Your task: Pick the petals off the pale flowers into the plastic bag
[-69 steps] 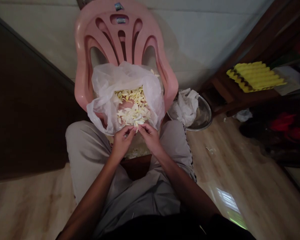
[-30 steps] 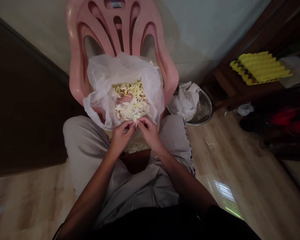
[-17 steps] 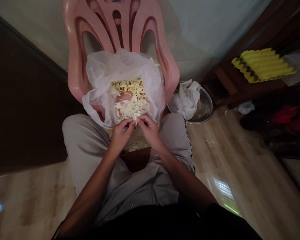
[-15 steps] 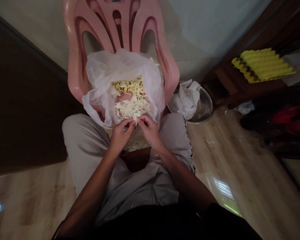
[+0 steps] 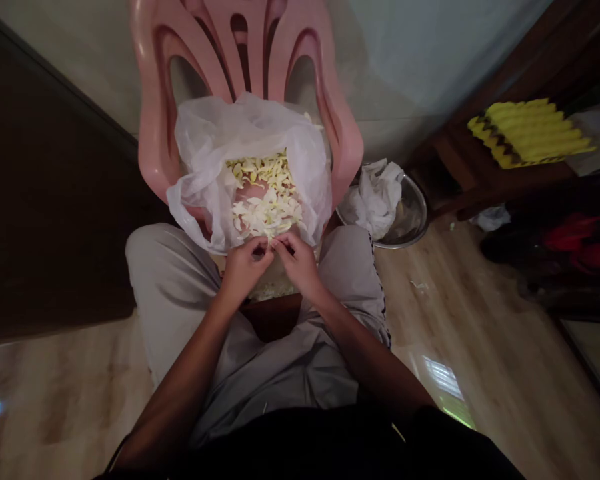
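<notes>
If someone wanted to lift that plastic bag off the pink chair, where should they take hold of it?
Probably the bunched rim of the plastic bag, from above, on both sides. The film rises in loose folds there, clear of the pale slivers heaped in its open middle.

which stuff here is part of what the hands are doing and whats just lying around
In use:
left hand
right hand
pale yellow slivers
clear plastic bag
pink plastic chair under the bag

Lying around:
steel bowl
crumpled white plastic
yellow ridged tray
wooden shelf
red items
</notes>
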`<action>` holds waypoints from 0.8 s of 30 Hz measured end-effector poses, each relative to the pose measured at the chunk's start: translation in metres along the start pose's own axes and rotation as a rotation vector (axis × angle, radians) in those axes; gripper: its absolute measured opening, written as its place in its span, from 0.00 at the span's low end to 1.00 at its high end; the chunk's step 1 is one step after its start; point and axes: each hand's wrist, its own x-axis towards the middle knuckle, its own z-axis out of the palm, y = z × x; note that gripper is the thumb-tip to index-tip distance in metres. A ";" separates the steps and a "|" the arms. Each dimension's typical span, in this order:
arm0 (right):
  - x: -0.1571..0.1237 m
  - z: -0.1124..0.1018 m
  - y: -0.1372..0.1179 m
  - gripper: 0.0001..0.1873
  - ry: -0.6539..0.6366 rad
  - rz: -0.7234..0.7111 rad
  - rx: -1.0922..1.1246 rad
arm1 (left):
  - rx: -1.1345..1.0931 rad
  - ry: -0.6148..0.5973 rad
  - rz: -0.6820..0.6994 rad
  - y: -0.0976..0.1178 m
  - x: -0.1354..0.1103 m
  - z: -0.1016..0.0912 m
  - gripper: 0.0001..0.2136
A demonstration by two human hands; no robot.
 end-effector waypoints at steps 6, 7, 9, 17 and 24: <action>0.000 0.002 -0.003 0.11 -0.035 -0.013 -0.077 | 0.163 0.037 0.010 -0.002 0.001 0.000 0.09; 0.000 0.003 -0.003 0.11 -0.035 -0.009 -0.070 | 0.162 0.033 0.011 -0.002 0.001 -0.001 0.09; 0.001 0.004 -0.003 0.11 -0.032 0.001 -0.036 | 0.140 0.041 0.001 0.000 0.001 -0.001 0.08; 0.005 0.003 0.000 0.12 0.025 0.120 0.080 | -0.179 0.236 -0.215 -0.007 0.007 -0.002 0.08; 0.014 -0.016 -0.003 0.12 0.198 0.144 0.172 | -0.231 0.371 -0.184 0.000 0.004 -0.011 0.10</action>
